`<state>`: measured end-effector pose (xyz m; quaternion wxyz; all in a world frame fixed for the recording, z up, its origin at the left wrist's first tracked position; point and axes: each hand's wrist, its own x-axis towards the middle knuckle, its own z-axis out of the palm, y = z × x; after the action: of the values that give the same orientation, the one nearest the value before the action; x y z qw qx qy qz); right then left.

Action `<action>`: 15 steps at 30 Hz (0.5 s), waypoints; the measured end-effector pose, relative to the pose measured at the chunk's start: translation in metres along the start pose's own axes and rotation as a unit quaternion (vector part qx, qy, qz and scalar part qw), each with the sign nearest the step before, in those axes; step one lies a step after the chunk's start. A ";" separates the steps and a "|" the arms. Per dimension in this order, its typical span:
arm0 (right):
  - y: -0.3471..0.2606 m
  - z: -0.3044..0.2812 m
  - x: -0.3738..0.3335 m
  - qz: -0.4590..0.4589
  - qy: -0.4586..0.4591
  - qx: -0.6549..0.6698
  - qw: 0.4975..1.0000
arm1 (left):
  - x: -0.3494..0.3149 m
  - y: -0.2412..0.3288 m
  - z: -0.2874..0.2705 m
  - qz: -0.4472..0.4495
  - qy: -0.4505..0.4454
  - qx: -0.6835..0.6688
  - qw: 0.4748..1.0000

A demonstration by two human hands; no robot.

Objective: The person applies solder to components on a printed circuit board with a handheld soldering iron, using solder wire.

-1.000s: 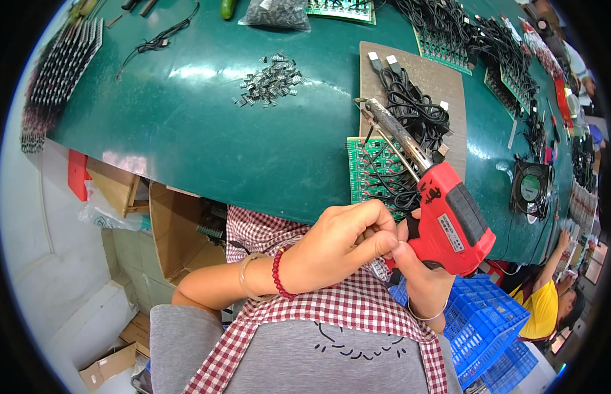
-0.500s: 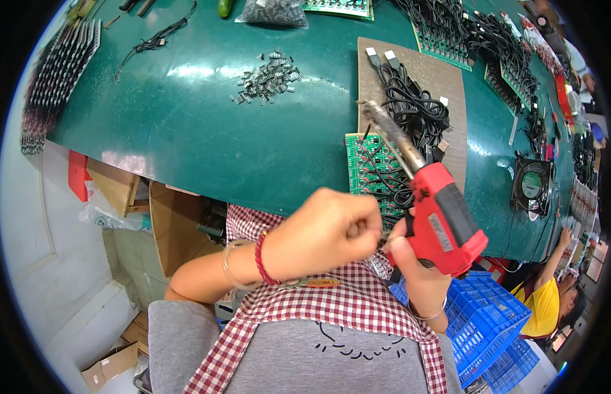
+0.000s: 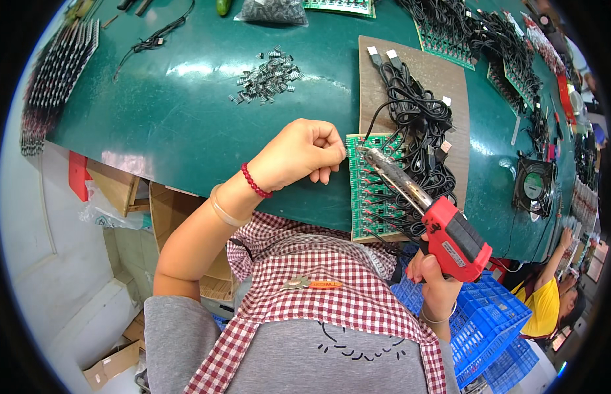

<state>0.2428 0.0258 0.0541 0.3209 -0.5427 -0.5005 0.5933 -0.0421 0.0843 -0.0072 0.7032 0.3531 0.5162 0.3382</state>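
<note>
My right hand [image 3: 437,279] is wrapped round the handle of a red and black soldering gun [image 3: 450,240]. Its metal barrel slants up and left, and the tip is over the upper part of a green circuit board panel [image 3: 361,197]. My left hand [image 3: 309,152] is closed in a pinch at the panel's upper left edge; whatever its fingertips hold is hidden or too small to name. Black USB cables [image 3: 414,108] lie bundled beside the panel and partly over it, with some leads running onto it. Under panel and cables is a brown board [image 3: 460,85].
A pile of small black chips [image 3: 266,75] lies on the green table [image 3: 174,125]. A bag of dark parts [image 3: 272,12] is behind it. At right are a small fan [image 3: 534,184] and more cabled boards [image 3: 443,43]. Blue crates [image 3: 483,322] stand below the edge, near a co-worker in yellow [image 3: 541,308].
My left hand has moved up and away from my right hand to the panel's edge. The soldering gun has lowered, its tip now over the panel.
</note>
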 end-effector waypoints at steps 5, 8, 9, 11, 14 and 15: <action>0.002 0.001 0.002 0.011 0.006 -0.015 1.000 | 0.002 0.003 -0.002 -0.011 -0.015 -0.010 1.000; 0.003 0.000 0.003 0.010 0.010 -0.023 1.000 | 0.001 0.001 -0.002 -0.012 -0.012 -0.018 1.000; 0.003 0.000 0.003 0.010 0.010 -0.028 1.000 | 0.002 0.001 -0.001 -0.011 -0.009 -0.015 1.000; 0.003 0.001 0.004 0.013 0.009 -0.023 1.000 | 0.002 0.000 -0.002 -0.012 -0.011 -0.009 1.000; 0.005 0.000 0.004 0.011 0.010 -0.021 1.000 | 0.003 0.002 -0.003 -0.015 -0.017 0.000 1.000; 0.007 0.000 0.004 0.007 0.014 -0.025 1.000 | 0.003 0.002 -0.004 -0.015 -0.022 0.004 1.000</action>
<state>0.2432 0.0271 0.0467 0.3100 -0.5621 -0.5068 0.5754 -0.0452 0.0887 -0.0076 0.7183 0.3555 0.5070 0.3171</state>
